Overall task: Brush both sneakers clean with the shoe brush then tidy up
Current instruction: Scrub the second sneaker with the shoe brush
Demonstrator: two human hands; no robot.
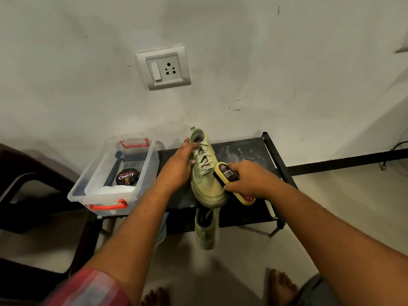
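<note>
Your left hand (181, 166) holds the top sneaker (204, 173), your right hand (249, 180) grips the brush (227, 174) against it; the lower sneaker (206, 230) likely waits its turn.

Scuffed wall (265, 51) w/ socket (163, 68) — pale floor (331, 195), chair (26, 164)

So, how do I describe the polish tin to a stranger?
Find the black rack under the wall socket. At its left end sits a clear box with red handles; the tin is the round black thing inside, lettered Cherry.
</note>
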